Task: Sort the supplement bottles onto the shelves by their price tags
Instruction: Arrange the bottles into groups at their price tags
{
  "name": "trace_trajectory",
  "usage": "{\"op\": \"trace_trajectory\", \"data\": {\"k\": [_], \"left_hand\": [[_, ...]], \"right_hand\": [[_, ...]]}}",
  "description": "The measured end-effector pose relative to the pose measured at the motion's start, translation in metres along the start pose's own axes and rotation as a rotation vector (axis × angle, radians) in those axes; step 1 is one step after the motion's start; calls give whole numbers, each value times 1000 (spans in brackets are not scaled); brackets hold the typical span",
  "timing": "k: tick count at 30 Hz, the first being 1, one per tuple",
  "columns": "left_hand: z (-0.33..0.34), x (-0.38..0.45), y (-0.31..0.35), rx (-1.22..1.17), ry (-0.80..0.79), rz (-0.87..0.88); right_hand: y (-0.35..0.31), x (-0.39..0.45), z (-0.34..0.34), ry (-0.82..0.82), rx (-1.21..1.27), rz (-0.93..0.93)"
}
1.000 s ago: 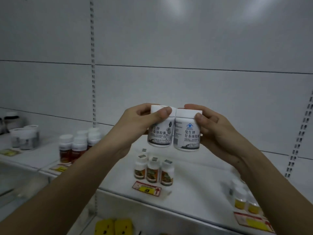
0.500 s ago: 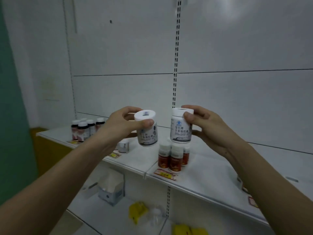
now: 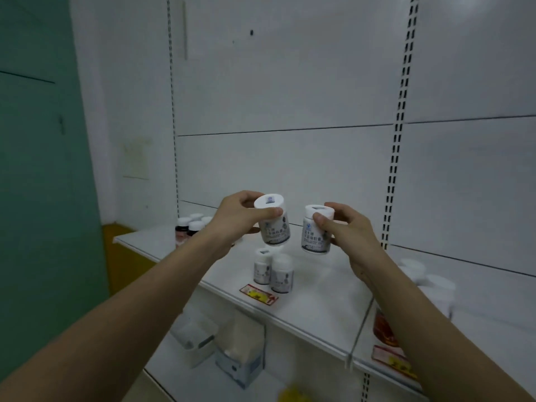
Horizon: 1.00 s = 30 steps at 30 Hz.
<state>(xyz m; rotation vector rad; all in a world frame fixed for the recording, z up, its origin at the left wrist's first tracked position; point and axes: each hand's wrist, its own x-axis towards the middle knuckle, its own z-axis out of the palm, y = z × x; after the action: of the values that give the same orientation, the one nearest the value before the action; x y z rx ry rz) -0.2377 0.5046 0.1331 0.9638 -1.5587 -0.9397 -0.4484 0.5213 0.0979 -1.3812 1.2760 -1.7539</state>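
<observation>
Supplement bottles, two white ones, held up mid-frame above shelf (image 3: 313, 311). Left bottle (image 3: 274, 227) gripped by left hand (image 3: 237, 221): thumb across front of cap, fingers curled round back; tilted a bit, cap leaning toward cam, small dark sticker visible on cap top. Right bottle (image 3: 316, 233) gripped by right hand (image 3: 348, 230): thumb on cap front, fingers wrapped behind; near upright, blue logo + dark print on label. Bottles close but apart, gap between them; left one sits slightly higher in frame. Both hands clamped on own bottle, not touching each other.

Directly below held pair, center of frame: two smaller white bottles (image 3: 274, 271) standing on shelf, side by side, touching or nearly so. Red/yellow price tag (image 3: 259, 295) at shelf front edge just below them. Left-center, behind left wrist: cluster of dark bottles w/ white caps (image 3: 191, 226) at far end of shelf, partly hidden. Right side: white-capped bottles (image 3: 426, 282) blurred, behind right forearm; reddish item + another price tag (image 3: 388, 358) at shelf edge, lower right, too blurred to read.

Lower center, on shelf beneath: pale boxes (image 3: 240, 352), one w/ bluish base. Yellow blur at bottom edge, cannot tell what. Green wall (image 3: 37, 169) fills left of frame; white back panel w/ slotted uprights (image 3: 397, 140) behind.
</observation>
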Motion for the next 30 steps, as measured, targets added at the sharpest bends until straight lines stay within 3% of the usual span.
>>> {"op": "trace_trajectory", "data": {"k": [7,14,21,30], "left_hand": [[-22,95,-43,70,-40,-32],[-9,169,-97,9,-140,-51],[12,223,-143,-64,-252,-48],[25,234,-221,-258,-440,-233]], "right_hand": [[88,66,29,85,59,131],[139,76,33,24,-20,279],[159,71,39,9,5,340],[161,67,42,-102,-62,370]]}}
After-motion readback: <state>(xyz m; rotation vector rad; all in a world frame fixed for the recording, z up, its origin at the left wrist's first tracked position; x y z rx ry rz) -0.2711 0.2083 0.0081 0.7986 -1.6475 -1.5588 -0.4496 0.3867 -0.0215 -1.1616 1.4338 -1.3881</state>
